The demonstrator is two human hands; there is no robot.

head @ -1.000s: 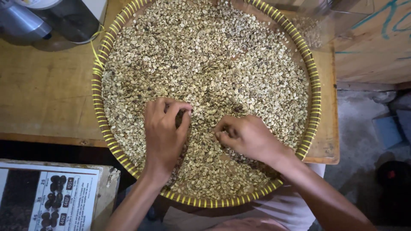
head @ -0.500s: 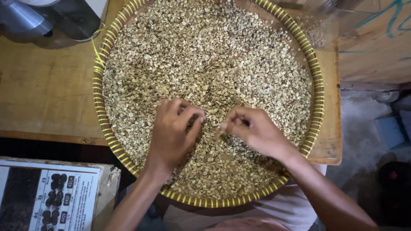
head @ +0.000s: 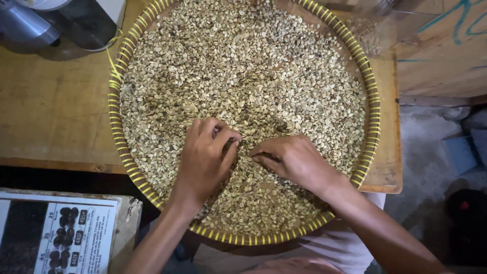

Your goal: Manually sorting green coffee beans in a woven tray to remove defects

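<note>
1. The pale green unroasted coffee beans (head: 243, 76) lie in a wide layer in the round woven bamboo tray with yellow-wrapped rim (head: 374, 109), which rests on the worn wooden table (head: 50, 111). The near part of the tray hangs over the table edge, so in my judgement a heavy press there may tip it and spill beans.
2. Beans near the rim may also be pushed over it if a hand sweeps too wide.
3. The left hand (head: 205, 160) is palm down on the beans, fingers curled narrow with thumb against fingertips; I cannot tell if a bean is between them.
4. The right hand (head: 291, 160) lies close beside it, fingers bent together in a pinch on the beans, wrist coming from the lower right.
</note>
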